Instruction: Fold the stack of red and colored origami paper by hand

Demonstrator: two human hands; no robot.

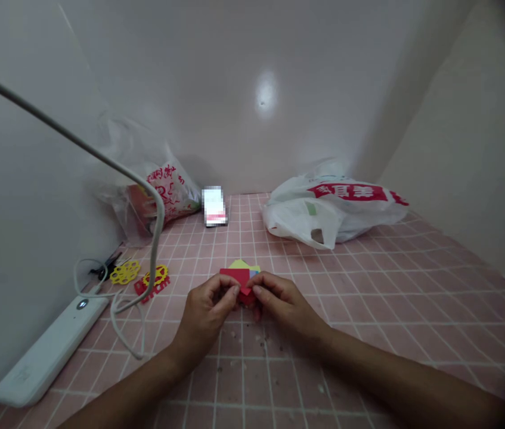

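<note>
A small red sheet, seemingly paper [235,275], is pinched between my two hands at its near edge, where a bit is folded into a point. My left hand [205,307] is closed, thumb against forefinger, on its left side. On the right side my right hand [288,304] is closed in a similar pinch. Just behind the red sheet, a yellow piece [239,263] and a light blue piece [253,273] stick out. Whether they are held or lie on the table is hidden. Small scraps and specks are scattered below my hands.
A white cable [159,232] arches in from the left, near a long white device [50,354]. Yellow cut-out discs [126,272] and a red toothed piece [163,286] lie beside it. Farther back are a phone [214,205], a clear bag [131,202] and a white plastic bag [297,211].
</note>
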